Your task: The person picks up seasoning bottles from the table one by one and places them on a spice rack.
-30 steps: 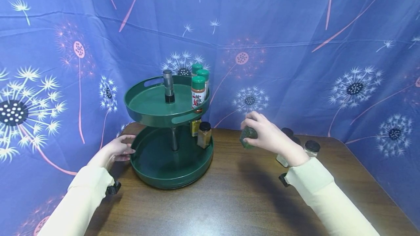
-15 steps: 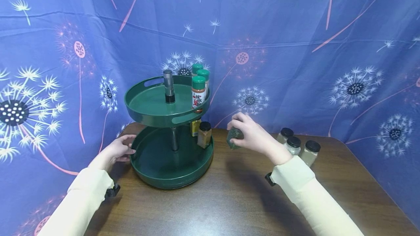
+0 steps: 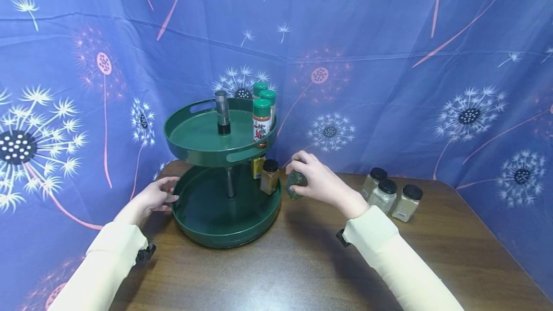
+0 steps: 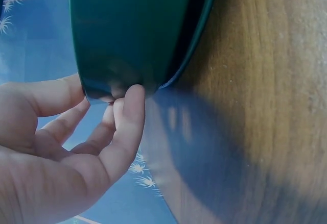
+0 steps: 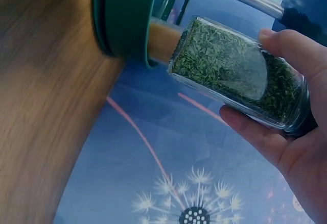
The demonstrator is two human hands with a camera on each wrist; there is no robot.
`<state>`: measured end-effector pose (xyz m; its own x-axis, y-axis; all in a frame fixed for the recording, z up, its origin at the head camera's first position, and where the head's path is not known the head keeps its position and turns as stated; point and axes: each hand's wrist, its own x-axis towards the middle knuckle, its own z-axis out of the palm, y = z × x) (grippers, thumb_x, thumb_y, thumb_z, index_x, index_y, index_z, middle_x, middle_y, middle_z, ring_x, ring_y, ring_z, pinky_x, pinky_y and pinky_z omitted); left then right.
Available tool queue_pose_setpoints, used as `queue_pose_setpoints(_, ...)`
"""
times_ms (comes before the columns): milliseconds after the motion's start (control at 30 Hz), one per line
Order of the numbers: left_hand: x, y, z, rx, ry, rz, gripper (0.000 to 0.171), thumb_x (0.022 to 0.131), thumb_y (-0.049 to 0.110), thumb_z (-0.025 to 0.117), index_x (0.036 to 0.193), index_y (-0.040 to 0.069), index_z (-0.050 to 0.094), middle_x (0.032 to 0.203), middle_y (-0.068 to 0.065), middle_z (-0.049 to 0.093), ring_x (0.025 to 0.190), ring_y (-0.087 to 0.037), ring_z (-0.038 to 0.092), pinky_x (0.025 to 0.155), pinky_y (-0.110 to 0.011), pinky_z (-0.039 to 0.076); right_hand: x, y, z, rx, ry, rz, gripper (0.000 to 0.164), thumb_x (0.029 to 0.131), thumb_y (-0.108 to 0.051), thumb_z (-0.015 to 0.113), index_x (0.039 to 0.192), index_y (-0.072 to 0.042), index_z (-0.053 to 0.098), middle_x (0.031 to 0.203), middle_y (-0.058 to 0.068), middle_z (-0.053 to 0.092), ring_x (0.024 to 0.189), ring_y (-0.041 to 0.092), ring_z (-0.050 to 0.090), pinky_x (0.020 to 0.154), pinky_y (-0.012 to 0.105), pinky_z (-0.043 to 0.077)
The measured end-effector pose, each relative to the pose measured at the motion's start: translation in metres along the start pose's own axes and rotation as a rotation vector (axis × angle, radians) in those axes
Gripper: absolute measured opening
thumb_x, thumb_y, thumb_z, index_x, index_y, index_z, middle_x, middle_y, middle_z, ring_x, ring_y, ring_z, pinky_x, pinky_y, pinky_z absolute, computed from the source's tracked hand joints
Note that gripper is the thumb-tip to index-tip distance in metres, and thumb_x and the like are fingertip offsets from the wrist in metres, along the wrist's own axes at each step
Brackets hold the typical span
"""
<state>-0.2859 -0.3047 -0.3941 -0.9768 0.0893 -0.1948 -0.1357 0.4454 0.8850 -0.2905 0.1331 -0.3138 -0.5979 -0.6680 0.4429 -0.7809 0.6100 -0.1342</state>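
Note:
My right hand (image 3: 317, 179) holds a square glass jar (image 5: 219, 55) of dried green herbs from above, its thumb and fingers around the dark-lid end. The jar is just to the right of the lower tray (image 3: 224, 241) of a green two-tier turntable rack. On the rack's left side, my left hand (image 3: 157, 196) touches the lower tray's outer wall with loosely bent fingertips (image 4: 135, 96), the thumb at the rim. A brown spice jar (image 3: 270, 179) with a black lid and a yellow container (image 3: 258, 167) stand on that tray at the right.
On the upper tray (image 3: 194, 155) stand several green-capped shaker bottles (image 3: 261, 121), by its right rim. Three black-lidded jars (image 3: 407, 204) stand on the wooden table (image 3: 276, 272) at the right. A blue dandelion-print cloth (image 3: 371, 23) hangs behind and beside the table.
My right hand has carried the herb jar left toward the lower tray, exposing more of the three jars at the right. My left hand has stayed at the tray's edge.

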Motion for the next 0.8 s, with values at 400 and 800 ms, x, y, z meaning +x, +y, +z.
queue_pose_setpoints(400,0.002,-0.006,0.002,0.058,0.045,0.066,0.062,0.085,0.002,0.054,0.138,-0.003,0.022,0.131,-0.033,0.029,0.106,-0.032,0.047,0.069,-0.032,0.054,0.017,-0.010,0.017,0.031,0.036,-0.018,0.031,0.073,-0.025,0.072,0.099,-0.023,0.056,0.108,-0.003,0.044,0.099,0.015,0.042,0.074,0.031,0.048)
queue_pose_setpoints(800,0.001,-0.011,0.001,0.061,0.046,0.072,0.061,0.087,0.007,0.053,0.139,-0.001,0.021,0.133,-0.029,0.028,0.107,-0.030,0.047,0.072,-0.031,0.054,0.028,-0.011,0.035,0.033,0.019,-0.035,0.031,0.072,-0.023,0.071,0.100,-0.020,0.058,0.107,-0.004,0.043,0.096,0.014,0.041,0.074,0.029,0.047)
